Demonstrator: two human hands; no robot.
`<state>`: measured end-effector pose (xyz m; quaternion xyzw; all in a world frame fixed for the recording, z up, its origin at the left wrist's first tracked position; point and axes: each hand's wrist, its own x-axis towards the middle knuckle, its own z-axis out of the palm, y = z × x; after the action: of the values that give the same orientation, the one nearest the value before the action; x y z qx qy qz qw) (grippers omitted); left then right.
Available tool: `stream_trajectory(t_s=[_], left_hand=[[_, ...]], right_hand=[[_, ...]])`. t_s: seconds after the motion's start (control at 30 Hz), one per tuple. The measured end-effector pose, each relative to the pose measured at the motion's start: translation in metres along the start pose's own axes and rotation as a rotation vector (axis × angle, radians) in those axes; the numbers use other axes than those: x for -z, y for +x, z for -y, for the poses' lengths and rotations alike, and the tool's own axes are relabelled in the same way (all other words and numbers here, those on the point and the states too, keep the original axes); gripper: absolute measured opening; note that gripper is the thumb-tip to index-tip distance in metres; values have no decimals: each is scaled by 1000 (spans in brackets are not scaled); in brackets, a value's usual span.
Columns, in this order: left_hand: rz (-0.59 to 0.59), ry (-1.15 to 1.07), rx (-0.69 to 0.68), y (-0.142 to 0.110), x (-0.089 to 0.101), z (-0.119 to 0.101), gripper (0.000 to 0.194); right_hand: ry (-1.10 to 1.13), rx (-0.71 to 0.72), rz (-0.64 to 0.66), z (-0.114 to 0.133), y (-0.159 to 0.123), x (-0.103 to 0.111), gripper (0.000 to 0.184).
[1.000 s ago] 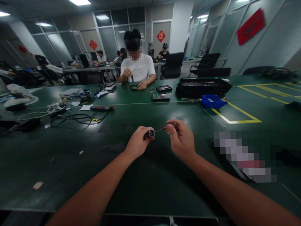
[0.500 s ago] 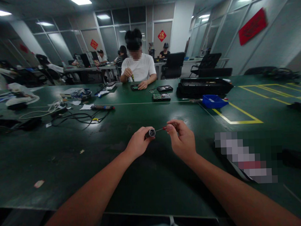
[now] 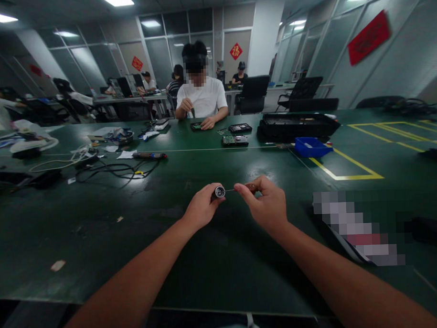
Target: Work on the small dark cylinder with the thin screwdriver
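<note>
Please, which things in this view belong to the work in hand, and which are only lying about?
In use:
dark cylinder with a silvery rim, in the left hand
screwdriver in the right hand, shaft pointing at the cylinder

Lying about, apparently:
blue bin
long black case
hard drive with green board
red-tipped dark tool

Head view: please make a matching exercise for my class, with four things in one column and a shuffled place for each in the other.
Things
1. Dark cylinder
2. Screwdriver
3. Blue bin
4. Small pale scrap

Places
A. On the near side of the long black tray
B. Held in the right hand
C. Lying at the lower left of the picture
D. Held in the left hand

Pairs: 1-D, 2-B, 3-A, 4-C
</note>
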<state>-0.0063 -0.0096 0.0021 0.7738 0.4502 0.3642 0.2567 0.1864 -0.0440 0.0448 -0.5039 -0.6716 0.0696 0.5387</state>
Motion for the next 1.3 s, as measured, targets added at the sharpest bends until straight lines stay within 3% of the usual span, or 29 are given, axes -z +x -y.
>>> stream_trajectory(t_s=[0.17,0.27,0.53,0.63,0.83,1.0,1.1,1.3], left_hand=[[-4,4,-12,1,0,0,19],[-21,29,-20,1,0,1,19],[-34,46,-19,2,-2,4,21],[-60,58,0,3,-1,3,22],[-36,32,-22,3,2,0,27],[21,56,-40,2,2,-3,24],[35,66,-18,2,1,-1,23],[23,74,-26,3,-1,1,24]], right_hand=[[20,133,78,0,0,1,12],[12,208,132,-1,0,2,12],[18,128,162,-2,-2,-1,15],[163,49,111,-4,-5,-5,19],[477,-240,55,-13,0,-15,26],[575,-442,4,-24,9,-16,31],[462,-355,-41,-20,8,-11,27],[329,-211,20,-10,3,-9,25]])
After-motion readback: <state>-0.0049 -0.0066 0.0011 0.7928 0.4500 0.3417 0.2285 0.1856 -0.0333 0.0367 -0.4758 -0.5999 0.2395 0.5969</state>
